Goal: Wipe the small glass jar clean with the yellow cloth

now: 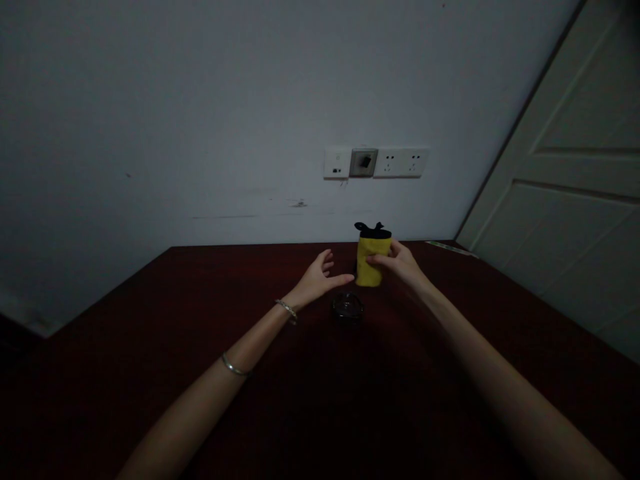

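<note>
My right hand [400,262] grips a yellow pouch [370,270] with a black top and a black ribbon-like tie, fingers behind it and thumb across its front. The pouch is upright; whether its base touches the table I cannot tell. To its left, my left hand [320,277] is open, thumb stretched toward the pouch's lower edge and fingers apart, with nothing in it. Just in front of both hands, a small dark glass dish [347,307], like an ashtray, sits on the table. Two silver bracelets [287,309] circle my left wrist and forearm.
The dark red-brown wooden table [225,287] reaches back to a pale wall [225,120]. A row of sockets and switches [376,163] is set in the wall above the pouch. A white panelled door [570,200] stands at the right. A thin, pale strip [451,249] lies near the back right edge.
</note>
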`<state>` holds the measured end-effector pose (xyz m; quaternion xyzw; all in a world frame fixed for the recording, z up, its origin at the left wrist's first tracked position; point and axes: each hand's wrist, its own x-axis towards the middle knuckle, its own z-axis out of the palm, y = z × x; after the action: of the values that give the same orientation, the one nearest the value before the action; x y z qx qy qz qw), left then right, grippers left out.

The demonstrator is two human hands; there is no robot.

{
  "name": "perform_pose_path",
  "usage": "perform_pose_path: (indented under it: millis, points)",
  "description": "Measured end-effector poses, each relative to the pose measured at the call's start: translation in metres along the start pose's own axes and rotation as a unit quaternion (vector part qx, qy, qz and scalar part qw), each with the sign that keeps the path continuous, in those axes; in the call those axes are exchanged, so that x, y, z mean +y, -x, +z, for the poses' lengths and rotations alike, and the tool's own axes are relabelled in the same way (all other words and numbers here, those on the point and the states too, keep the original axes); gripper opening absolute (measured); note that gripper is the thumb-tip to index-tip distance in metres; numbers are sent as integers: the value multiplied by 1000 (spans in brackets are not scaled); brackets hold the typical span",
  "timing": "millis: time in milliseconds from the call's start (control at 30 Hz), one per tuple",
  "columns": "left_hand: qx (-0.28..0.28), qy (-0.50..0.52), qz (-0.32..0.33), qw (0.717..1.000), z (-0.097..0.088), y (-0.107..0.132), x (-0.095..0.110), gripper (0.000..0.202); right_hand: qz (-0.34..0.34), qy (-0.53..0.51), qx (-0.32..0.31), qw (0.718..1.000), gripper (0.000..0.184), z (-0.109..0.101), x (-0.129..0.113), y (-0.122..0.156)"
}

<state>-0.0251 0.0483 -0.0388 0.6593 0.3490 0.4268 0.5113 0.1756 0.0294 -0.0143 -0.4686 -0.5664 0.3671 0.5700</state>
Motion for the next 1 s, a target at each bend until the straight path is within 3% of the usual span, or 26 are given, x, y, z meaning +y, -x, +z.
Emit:
perform_pose_path:
  millis: [133, 233, 367, 433, 500, 533, 633, 700, 800, 867, 933, 1000]
  points:
    - [-36, 70, 2, 997, 9, 3, -2, 92, -1, -34, -2, 999, 51, 12, -1, 5]
    - [-67, 103, 5, 992, 10, 5, -1, 69, 11, -40, -21, 999, 63, 14, -4, 7]
    - [-65, 91, 12, 994, 5, 4, 1, 40, 28, -22, -45, 998, 98, -5, -23, 7]
    - [-76, 68, 10, 995, 3, 3, 1, 34, -25, 71, -60, 995, 112, -19, -40, 10]
    - [-97, 47, 9, 994, 3, 3, 3, 31, -131, 222, -87, 962, 99, -28, -58, 13]
    - [-113, 36, 12, 993, 4, 3, 4, 30, -156, 288, -131, 936, 90, -29, -65, 15]
    - [-153, -9, 41, 987, 6, 7, 11, 30, -128, 397, -302, 857, 63, -24, -78, 17]
    - [-158, -56, 66, 984, 5, 11, 18, 30, -108, 455, -344, 814, 44, -20, -78, 14]
    - [-152, -173, 89, 969, -4, 14, 26, 42, -107, 509, -352, 778, 33, -19, -69, 7]
    - [-173, -250, 96, 948, -14, 15, 25, 68, -126, 532, -336, 767, 29, -22, -63, 4]
    - [-199, -261, 89, 940, -23, 13, 19, 92, -158, 553, -317, 754, 30, -24, -59, 3]
    - [-227, -254, 64, 938, -29, 10, 9, 102, -200, 575, -304, 733, 36, -23, -58, 6]
